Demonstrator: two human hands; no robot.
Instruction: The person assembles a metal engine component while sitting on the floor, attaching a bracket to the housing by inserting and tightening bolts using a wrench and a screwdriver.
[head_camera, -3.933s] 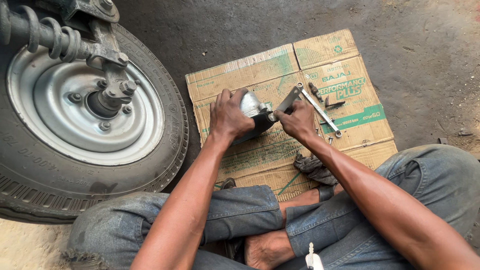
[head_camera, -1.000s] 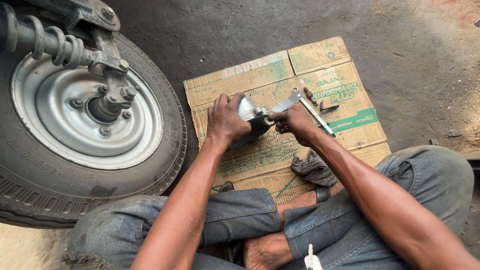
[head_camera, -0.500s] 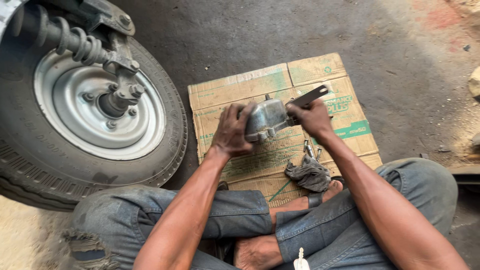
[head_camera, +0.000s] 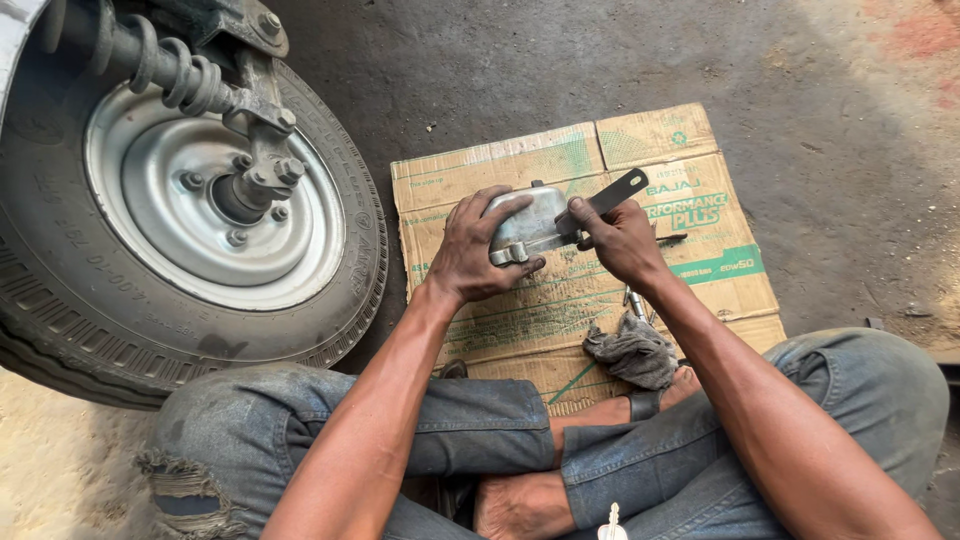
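Observation:
My left hand (head_camera: 470, 250) grips a rounded grey metal housing (head_camera: 525, 220) and holds it just above a flattened cardboard box (head_camera: 700, 290). A flat dark spanner (head_camera: 605, 198) is in my right hand (head_camera: 618, 238); its near end sits against the housing and its ring end points up and to the right. Both hands are close together over the middle of the cardboard. I sit cross-legged in blue jeans behind it.
A small vehicle wheel (head_camera: 190, 210) with a silver rim, hub bolts and a coil spring above it stands at the left. A grey rag (head_camera: 630, 350) and small metal tools (head_camera: 635, 300) lie on the cardboard near my right forearm. Bare concrete floor surrounds the cardboard.
The housing has been lifted and turned so its rounded side faces up. My right hand shifted its hold on the spanner, now angled up-right. The view moved closer.

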